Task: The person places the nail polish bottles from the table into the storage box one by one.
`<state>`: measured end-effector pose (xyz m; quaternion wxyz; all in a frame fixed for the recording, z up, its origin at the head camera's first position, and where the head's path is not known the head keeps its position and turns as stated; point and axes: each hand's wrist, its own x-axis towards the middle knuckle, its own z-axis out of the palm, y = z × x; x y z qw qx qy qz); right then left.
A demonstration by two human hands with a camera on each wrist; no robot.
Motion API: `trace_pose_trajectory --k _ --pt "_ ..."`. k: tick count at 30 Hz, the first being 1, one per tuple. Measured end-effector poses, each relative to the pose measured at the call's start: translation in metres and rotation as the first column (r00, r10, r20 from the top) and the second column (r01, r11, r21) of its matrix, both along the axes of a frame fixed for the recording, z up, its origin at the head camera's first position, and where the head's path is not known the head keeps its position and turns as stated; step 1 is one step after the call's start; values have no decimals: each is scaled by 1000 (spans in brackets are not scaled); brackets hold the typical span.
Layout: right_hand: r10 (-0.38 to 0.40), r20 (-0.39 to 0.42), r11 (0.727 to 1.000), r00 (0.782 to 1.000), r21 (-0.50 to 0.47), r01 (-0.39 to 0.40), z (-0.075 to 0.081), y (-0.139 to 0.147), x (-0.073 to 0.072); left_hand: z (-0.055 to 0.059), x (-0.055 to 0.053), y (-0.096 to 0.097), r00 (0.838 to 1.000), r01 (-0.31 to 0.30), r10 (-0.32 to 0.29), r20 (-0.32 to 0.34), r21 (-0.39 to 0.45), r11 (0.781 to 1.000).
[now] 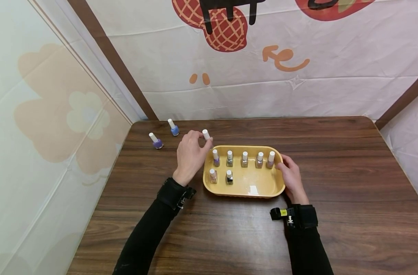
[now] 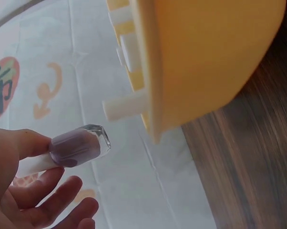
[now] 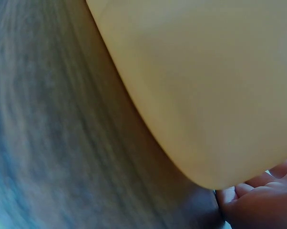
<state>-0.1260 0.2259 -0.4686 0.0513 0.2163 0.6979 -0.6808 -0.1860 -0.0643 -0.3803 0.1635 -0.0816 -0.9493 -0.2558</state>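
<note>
My left hand (image 1: pixel 191 154) pinches the white cap of a nail polish bottle (image 2: pixel 79 145) between thumb and fingers, beyond the back left corner of the yellow tray (image 1: pixel 257 189). Mauve polish shows through the glass in the left wrist view, its base pointing toward the tray. My right hand (image 1: pixel 292 176) grips the tray's right end, thumb at the rim. Inside, several white-capped bottles line the back, among them a purple one (image 1: pixel 216 158) at the left. A pinkish bottle (image 1: pixel 213 176) and a dark one (image 1: pixel 229 177) stand in front of that row.
A purple nail polish bottle (image 1: pixel 156 141) and a blue one (image 1: pixel 174 129) stand on the wooden table (image 1: pixel 349 183) at its far left. A printed white cloth (image 1: pixel 246 99) hangs behind the table's back edge, and another sheet (image 1: pixel 57 152) covers the left side.
</note>
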Motion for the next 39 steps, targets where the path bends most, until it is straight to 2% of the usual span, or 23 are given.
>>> trace_pose_trajectory --k 10,28,39 --pt "-1 -7 1000 1000 -1 1 -2 0 0 1 15 9 998 63 -64 -22 -27 998" --pt "-4 -9 1000 1000 -1 4 -2 0 0 -8 30 28 988 151 -153 -35 -45 987" --pt "-2 -14 1000 1000 3 2 -2 1 -1 -13 37 42 987 161 -162 -16 -55 985"
